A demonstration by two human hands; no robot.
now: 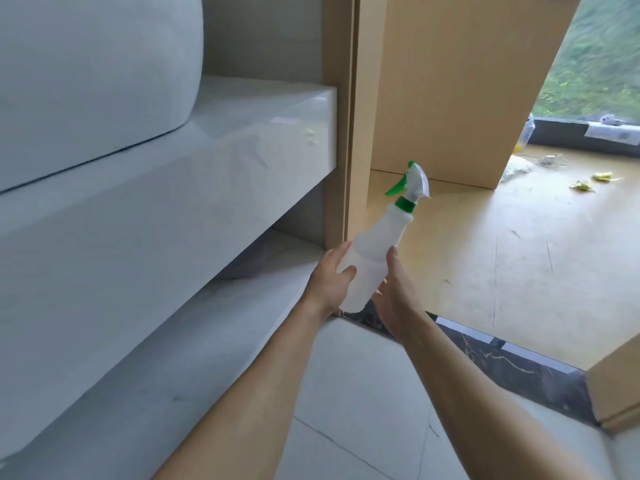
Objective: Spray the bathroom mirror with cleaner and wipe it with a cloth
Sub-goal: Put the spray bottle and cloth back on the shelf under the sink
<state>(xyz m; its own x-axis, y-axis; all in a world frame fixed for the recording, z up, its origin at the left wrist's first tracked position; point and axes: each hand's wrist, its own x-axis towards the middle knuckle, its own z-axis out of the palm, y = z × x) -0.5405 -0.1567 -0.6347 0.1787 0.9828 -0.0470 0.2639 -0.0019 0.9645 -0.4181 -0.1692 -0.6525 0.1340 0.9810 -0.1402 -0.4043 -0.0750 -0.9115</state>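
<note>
Both hands on the spray bottle here, held tilted above the doorway threshold beside the vanity counter: left hand curls round its lower body, right hand cradles the base, thumb pressed along the side

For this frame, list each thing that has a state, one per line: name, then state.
spray bottle: off the surfaces, tilted, nozzle end up, held in both hands; fill level cannot be told
left hand: fingers curled round the bottle's body
right hand: gripping the bottle's lower body, thumb up along its side
trigger: green, untouched by any finger
door: open, wooden floor showing beyond
mirror and cloth: not in view
</note>
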